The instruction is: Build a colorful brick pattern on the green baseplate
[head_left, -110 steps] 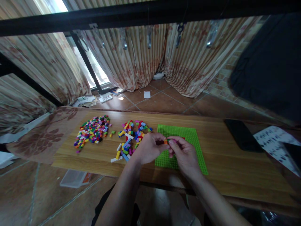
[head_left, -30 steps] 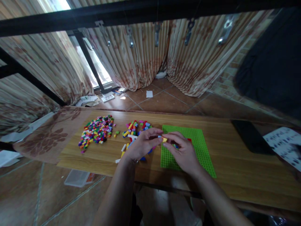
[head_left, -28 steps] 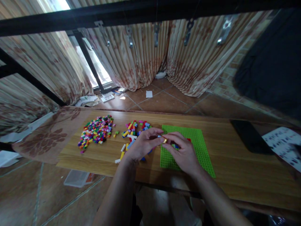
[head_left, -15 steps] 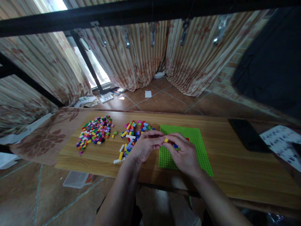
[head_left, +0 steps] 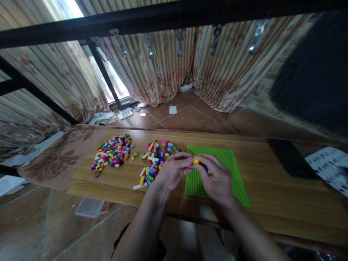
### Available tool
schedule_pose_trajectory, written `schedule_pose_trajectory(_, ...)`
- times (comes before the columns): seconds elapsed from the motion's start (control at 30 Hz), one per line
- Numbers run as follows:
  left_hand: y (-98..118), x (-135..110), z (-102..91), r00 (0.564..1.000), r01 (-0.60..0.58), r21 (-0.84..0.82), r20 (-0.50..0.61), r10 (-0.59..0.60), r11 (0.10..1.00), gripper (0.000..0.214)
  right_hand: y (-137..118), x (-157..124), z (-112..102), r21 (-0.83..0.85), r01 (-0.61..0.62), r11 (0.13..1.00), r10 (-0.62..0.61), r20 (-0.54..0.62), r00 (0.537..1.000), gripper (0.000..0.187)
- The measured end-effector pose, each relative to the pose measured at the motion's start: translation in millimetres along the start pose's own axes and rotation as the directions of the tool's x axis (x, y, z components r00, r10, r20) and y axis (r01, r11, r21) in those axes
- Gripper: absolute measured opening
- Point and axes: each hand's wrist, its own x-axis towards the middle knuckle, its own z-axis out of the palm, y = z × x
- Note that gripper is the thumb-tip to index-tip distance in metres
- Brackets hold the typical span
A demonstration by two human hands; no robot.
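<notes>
A small yellow toy brick [head_left: 196,161] is pinched between the fingertips of both hands, above the left part of a green studded baseplate [head_left: 228,159]. My left hand [head_left: 176,168] is closed on the brick's left side, thumb and fingers together. From the right, my right hand [head_left: 216,177] grips the same brick with thumb and forefinger. Its palm and fingers cover much of the baseplate's middle. A bit of blue brick [head_left: 206,169] shows beside the right fingers; what it sits on is hidden. Left of my hands lies a loose pile of longer mixed bricks [head_left: 152,170].
A heap of small coloured bricks [head_left: 112,152] lies farther left on the wooden board [head_left: 258,181]. To the right are a black flat slab [head_left: 290,159] and a printed sheet [head_left: 326,165]. A clear plastic box [head_left: 89,207] stands on the floor. A dark bar [head_left: 163,18] crosses above.
The view has shifted slightly, moving the scene a little right and down. Both hands stay together on the yellow brick, which shows a bit more. The red piece by the right hand is now covered.
</notes>
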Motion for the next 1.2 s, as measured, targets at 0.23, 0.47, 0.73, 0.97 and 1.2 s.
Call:
schedule_pose_trajectory(0.23, -1.0, -2.5, 6.9, 0.956, -0.292, 0.152, 0.065, 0.285, 0.944, 0.028, 9.2, -1.4, 1.0, 0.28, -0.191, 0.941, 0.203, -0.012, 0.979, 0.034)
schedule_pose_trajectory(0.47, 2.4, -4.4, 9.5, 0.911, -0.412, 0.322, 0.156, 0.381, 0.853, 0.028, 9.2, -1.5, 3.5, 0.415, -0.37, 0.831, 0.391, 0.036, 0.92, 0.026)
schedule_pose_trajectory(0.73, -6.7, -2.9, 10.2, 0.898, -0.439, 0.405, 0.164, 0.409, 0.802, 0.025, 3.2, 3.8, -1.6, 0.416, -0.428, 0.802, 0.436, 0.08, 0.896, 0.012)
schedule_pose_trajectory(0.97, -15.8, -0.8, 16.0, 0.891, -0.45, 0.368, 0.119, 0.439, 0.814, 0.023, 4.1, 2.1, 2.2, 0.489, -0.468, 0.736, 0.489, 0.095, 0.867, 0.015)
schedule_pose_trajectory(1.2, -24.5, -2.5, 25.7, 0.841, -0.503, 0.391, 0.015, 0.541, 0.77, 0.015, 1.9, 1.0, 4.3, 0.473, -0.465, 0.748, 0.529, -0.003, 0.849, 0.015)
